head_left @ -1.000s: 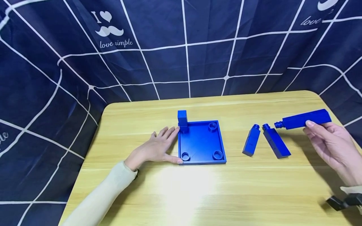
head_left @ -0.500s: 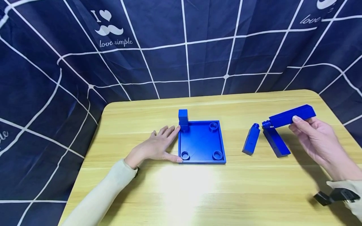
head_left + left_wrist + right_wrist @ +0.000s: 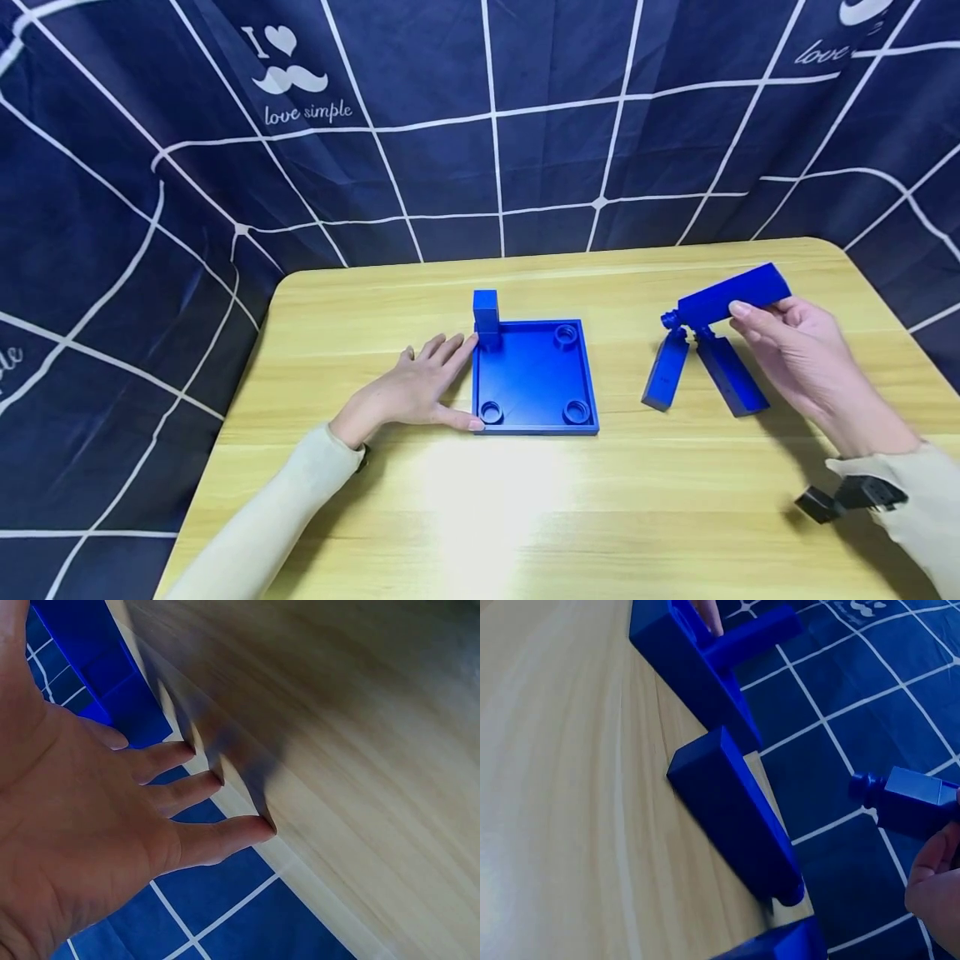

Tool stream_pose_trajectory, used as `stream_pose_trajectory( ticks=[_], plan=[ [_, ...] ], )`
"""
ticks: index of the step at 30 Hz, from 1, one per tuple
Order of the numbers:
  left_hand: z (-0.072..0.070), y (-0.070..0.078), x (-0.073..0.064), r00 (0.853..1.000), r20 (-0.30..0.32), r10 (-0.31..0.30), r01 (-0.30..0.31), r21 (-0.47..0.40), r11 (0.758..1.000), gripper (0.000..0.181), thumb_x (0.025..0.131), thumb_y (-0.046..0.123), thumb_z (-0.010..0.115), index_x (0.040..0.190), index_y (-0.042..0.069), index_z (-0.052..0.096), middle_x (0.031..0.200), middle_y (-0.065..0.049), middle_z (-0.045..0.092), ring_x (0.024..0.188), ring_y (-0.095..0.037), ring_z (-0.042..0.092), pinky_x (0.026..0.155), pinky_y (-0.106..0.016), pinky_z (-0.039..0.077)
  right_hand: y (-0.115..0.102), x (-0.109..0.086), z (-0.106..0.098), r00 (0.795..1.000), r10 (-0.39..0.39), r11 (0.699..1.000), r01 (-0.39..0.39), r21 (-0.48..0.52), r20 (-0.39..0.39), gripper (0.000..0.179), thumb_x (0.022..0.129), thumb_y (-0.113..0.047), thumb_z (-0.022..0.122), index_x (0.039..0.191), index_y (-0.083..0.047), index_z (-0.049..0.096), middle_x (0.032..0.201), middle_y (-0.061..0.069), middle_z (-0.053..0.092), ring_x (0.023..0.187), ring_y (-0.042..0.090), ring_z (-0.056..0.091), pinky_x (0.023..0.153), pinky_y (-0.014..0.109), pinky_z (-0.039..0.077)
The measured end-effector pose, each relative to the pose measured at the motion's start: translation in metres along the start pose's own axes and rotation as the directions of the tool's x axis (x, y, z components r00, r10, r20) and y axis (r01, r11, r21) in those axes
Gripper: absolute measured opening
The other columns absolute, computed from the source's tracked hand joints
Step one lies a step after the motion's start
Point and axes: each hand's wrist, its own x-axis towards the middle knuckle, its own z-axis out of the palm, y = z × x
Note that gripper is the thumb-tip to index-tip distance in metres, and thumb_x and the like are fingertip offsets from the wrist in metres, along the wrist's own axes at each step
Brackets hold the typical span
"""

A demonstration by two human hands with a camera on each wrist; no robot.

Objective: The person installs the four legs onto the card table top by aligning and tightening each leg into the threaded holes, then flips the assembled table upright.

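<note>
My left hand [image 3: 416,392] lies spread along the left edge of a blue square panel [image 3: 534,375], its thumb and a fingertip touching that edge. One blue leg [image 3: 485,312] stands upright at the panel's far left corner. Round threaded sockets [image 3: 566,336] show at the other corners. To the right, my right hand [image 3: 806,375] pinches another blue leg [image 3: 727,296], its threaded end pointing left. It is held in the air over two lying legs, a left one [image 3: 666,371] and a right one [image 3: 732,375]. In the right wrist view, the held leg [image 3: 915,799] is partly cut off.
The wooden table [image 3: 637,500] has rounded far corners. A dark blue curtain [image 3: 420,175] with white lines hangs behind it and at both sides. A black device [image 3: 851,498] is on the right wrist.
My right hand has carried the held leg leftward and slightly away from me, so its threaded end is now above the left lying leg. My left hand and the panel have stayed in place.
</note>
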Motion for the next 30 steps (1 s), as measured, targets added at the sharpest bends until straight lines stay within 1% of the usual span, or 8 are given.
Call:
stream_pose_trajectory(
  ticks=[4, 7, 12, 18, 21, 24, 27, 30],
  plan=[
    [-0.001, 0.0, 0.0, 1.0, -0.001, 0.001, -0.001, 0.003, 1.0, 0.127, 0.092, 0.08, 0.069, 0.177, 0.019, -0.001, 0.181, -0.019, 0.01, 0.164, -0.047, 0.008, 0.118, -0.084, 0.013, 0.006, 0.006, 0.011, 1.0, -0.018, 0.999, 0.019, -0.032, 0.009, 0.029, 0.106, 0.015, 0.056, 0.128, 0.003, 0.07, 0.114, 0.011, 0.075, 0.105, 0.018, 0.071, 0.099, 0.025, 0.055],
    [0.0, -0.001, 0.0, 1.0, 0.003, -0.001, 0.001, 0.01, 1.0, 0.127, 0.091, 0.081, 0.068, 0.177, 0.019, -0.002, 0.181, -0.019, 0.01, 0.165, -0.047, 0.007, 0.118, -0.084, 0.014, 0.011, 0.01, 0.02, 0.999, -0.037, 0.998, 0.038, -0.048, 0.036, 0.033, 0.106, 0.015, 0.055, 0.132, 0.002, 0.07, 0.118, 0.012, 0.075, 0.11, 0.018, 0.071, 0.101, 0.025, 0.054],
    [0.002, -0.001, 0.001, 1.0, 0.011, -0.005, 0.005, 0.02, 1.0, 0.128, 0.091, 0.083, 0.066, 0.177, 0.02, -0.005, 0.181, -0.018, 0.008, 0.165, -0.045, 0.006, 0.118, -0.083, 0.014, 0.019, 0.017, 0.034, 0.995, -0.06, 0.993, 0.067, -0.092, 0.077, 0.034, 0.107, 0.014, 0.056, 0.134, 0.001, 0.071, 0.115, 0.011, 0.076, 0.107, 0.017, 0.071, 0.1, 0.024, 0.053],
    [0.001, 0.0, 0.0, 1.0, -0.008, 0.009, -0.009, 0.004, 1.0, 0.128, 0.091, 0.082, 0.068, 0.177, 0.018, -0.002, 0.181, -0.02, 0.011, 0.164, -0.047, 0.008, 0.117, -0.085, 0.014, 0.029, 0.023, 0.047, 0.997, -0.04, 0.986, 0.051, -0.16, 0.071, 0.034, 0.107, 0.011, 0.06, 0.136, -0.003, 0.07, 0.112, 0.007, 0.074, 0.106, 0.015, 0.069, 0.097, 0.024, 0.054],
    [0.002, 0.0, 0.0, 1.0, -0.002, 0.002, -0.002, -0.005, 1.0, 0.128, 0.091, 0.082, 0.068, 0.177, 0.019, -0.003, 0.181, -0.019, 0.01, 0.165, -0.046, 0.007, 0.117, -0.085, 0.014, 0.033, 0.026, 0.053, 0.996, -0.051, 0.976, 0.066, -0.208, 0.077, 0.033, 0.107, 0.009, 0.061, 0.137, -0.004, 0.068, 0.114, 0.006, 0.075, 0.106, 0.015, 0.069, 0.095, 0.023, 0.054],
    [0.003, -0.001, -0.001, 1.0, 0.005, -0.005, 0.005, -0.01, 1.0, 0.129, 0.09, 0.083, 0.067, 0.177, 0.02, -0.003, 0.181, -0.018, 0.009, 0.165, -0.046, 0.006, 0.117, -0.085, 0.014, 0.038, 0.028, 0.059, 0.995, -0.069, 0.951, 0.089, -0.296, 0.077, 0.033, 0.107, 0.004, 0.065, 0.139, -0.005, 0.067, 0.116, 0.005, 0.075, 0.107, 0.014, 0.068, 0.096, 0.022, 0.052],
    [0.003, -0.001, -0.001, 1.0, 0.002, -0.003, 0.003, -0.006, 1.0, 0.129, 0.09, 0.084, 0.067, 0.177, 0.02, -0.003, 0.181, -0.018, 0.009, 0.165, -0.046, 0.005, 0.116, -0.085, 0.015, 0.043, 0.03, 0.065, 0.995, -0.079, 0.906, 0.097, -0.412, 0.06, 0.032, 0.106, -0.004, 0.072, 0.138, -0.007, 0.068, 0.115, 0.002, 0.076, 0.109, 0.014, 0.067, 0.098, 0.022, 0.049],
    [0.003, 0.0, 0.0, 1.0, -0.009, 0.006, -0.006, 0.004, 1.0, 0.128, 0.09, 0.083, 0.067, 0.177, 0.019, -0.002, 0.181, -0.019, 0.01, 0.165, -0.046, 0.006, 0.116, -0.085, 0.016, 0.047, 0.032, 0.069, 0.996, -0.079, 0.861, 0.087, -0.5, 0.037, 0.031, 0.105, -0.01, 0.076, 0.135, -0.009, 0.069, 0.114, 0.0, 0.077, 0.11, 0.013, 0.068, 0.099, 0.021, 0.047]
  ],
)
